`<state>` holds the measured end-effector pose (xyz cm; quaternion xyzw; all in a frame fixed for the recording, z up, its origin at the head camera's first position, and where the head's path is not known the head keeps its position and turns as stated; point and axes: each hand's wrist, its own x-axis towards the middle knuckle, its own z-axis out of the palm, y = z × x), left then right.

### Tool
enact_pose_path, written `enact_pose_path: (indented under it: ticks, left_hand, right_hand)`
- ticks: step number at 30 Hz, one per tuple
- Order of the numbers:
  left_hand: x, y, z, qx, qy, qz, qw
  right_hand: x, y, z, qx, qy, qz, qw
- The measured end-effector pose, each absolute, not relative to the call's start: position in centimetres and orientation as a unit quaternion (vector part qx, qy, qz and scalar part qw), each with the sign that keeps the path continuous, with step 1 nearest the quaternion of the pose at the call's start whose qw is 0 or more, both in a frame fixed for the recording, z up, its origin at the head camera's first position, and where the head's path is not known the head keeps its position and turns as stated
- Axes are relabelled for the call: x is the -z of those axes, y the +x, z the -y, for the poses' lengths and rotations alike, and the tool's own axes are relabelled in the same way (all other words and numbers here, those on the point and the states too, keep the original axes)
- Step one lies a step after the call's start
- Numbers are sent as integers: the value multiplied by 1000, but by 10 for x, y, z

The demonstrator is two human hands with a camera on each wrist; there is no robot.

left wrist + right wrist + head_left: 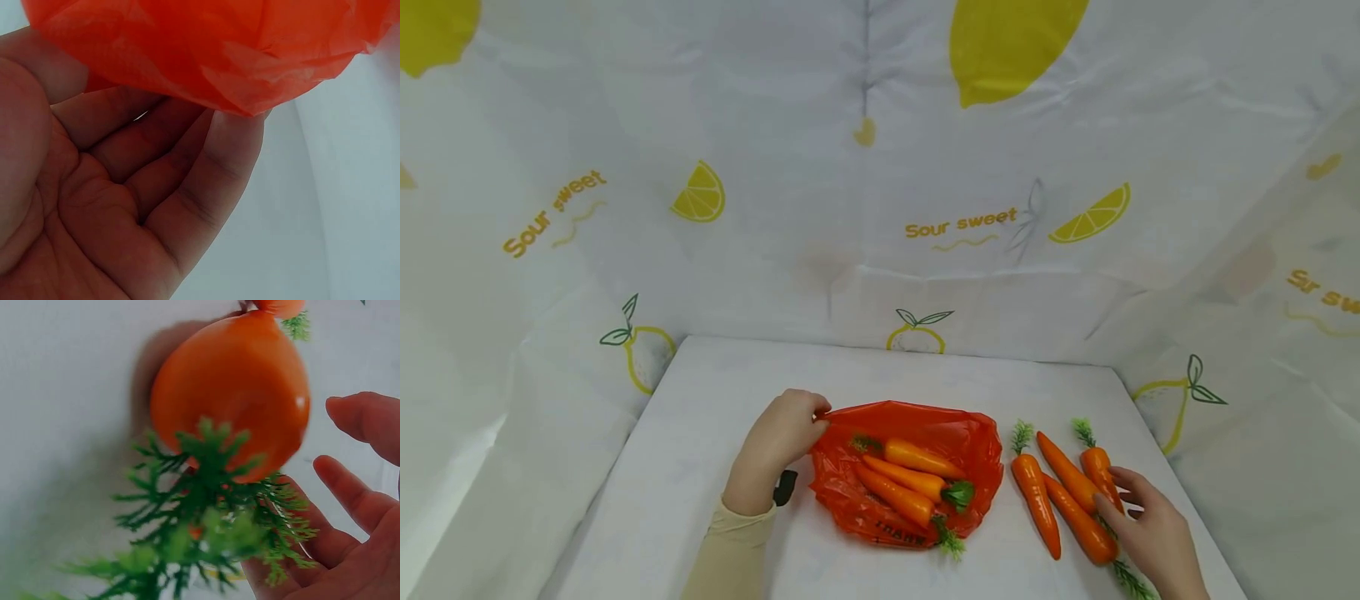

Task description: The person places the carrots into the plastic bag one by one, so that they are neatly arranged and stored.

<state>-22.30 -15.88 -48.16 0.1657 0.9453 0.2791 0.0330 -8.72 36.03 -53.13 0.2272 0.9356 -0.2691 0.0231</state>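
Note:
A red plastic bag [917, 417] lies spread open on the white table, with three orange toy carrots [917, 458] in its mouth, their green tops pointing different ways. At its upper left edge my left hand [786, 429] pinches the rim; the left wrist view shows the red film [206, 56] between thumb and curled fingers. My right hand [1157, 529] is over several loose carrots on the right, fingers spread and loosely bent around the rightmost carrot [1101, 471]. In the right wrist view, a carrot [231, 394] with feathery leaves [206, 469] sits close to the fingers, not gripped.
Another loose carrot [1036, 496] lies between the bag and the other carrots. A white cloth [820, 208] printed with lemons and lettering hangs behind the table and along both sides. A small black object [785, 487] shows beside the left wrist.

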Motion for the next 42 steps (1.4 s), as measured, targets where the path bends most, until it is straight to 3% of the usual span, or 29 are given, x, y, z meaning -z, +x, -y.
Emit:
enact_pose_path:
  ticks: [21, 36, 42]
  left_hand:
    - [483, -225, 157, -269, 168, -948, 31]
    - [482, -224, 158, -267, 170, -948, 28]
    - [483, -224, 158, -266, 172, -948, 27]
  right_hand:
    - [554, -99, -381, 253, 237, -938, 7]
    - [556, -100, -382, 244, 207, -946, 61]
    - [555, -99, -382, 242, 222, -943, 56]
